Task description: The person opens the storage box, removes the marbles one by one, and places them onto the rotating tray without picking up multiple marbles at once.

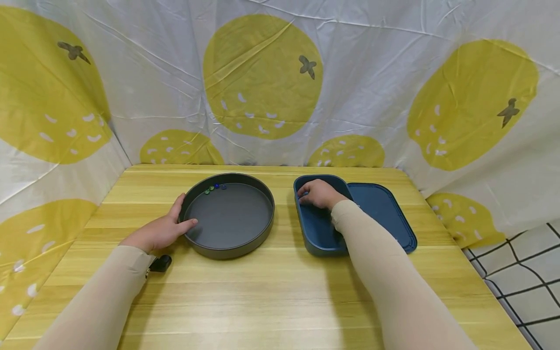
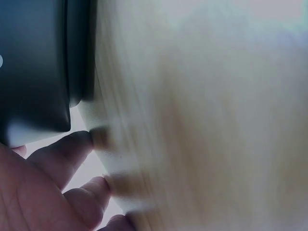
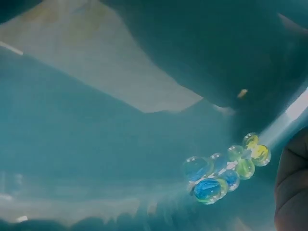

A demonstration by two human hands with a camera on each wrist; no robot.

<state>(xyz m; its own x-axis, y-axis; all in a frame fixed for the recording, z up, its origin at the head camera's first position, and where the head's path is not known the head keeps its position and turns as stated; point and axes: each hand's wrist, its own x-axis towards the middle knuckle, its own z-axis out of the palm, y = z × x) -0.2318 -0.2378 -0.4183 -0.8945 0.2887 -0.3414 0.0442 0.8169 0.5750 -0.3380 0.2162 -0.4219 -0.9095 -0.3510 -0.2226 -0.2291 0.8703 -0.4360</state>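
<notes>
A round dark grey pan (image 1: 229, 214) sits on the wooden table, left of centre. My left hand (image 1: 164, 229) holds it at its left side, the thumb over the rim and the fingers outside. In the left wrist view, fingertips (image 2: 98, 185) reach down to the table beside the pan wall (image 2: 33, 72). Several green and blue marbles (image 1: 212, 188) lie inside by the back wall. At the right, my right hand (image 1: 321, 194) dips into a blue rectangular box (image 1: 321, 227), fingers loosely bent. In the right wrist view, several glass marbles (image 3: 210, 189) cluster in the box near that hand.
A flat blue lid (image 1: 385, 211) lies on the table (image 1: 245, 301) against the box's right side. Behind the table hangs a white curtain (image 1: 367, 87) with yellow fruit prints. A black strap end (image 1: 161, 263) sticks out at my left wrist.
</notes>
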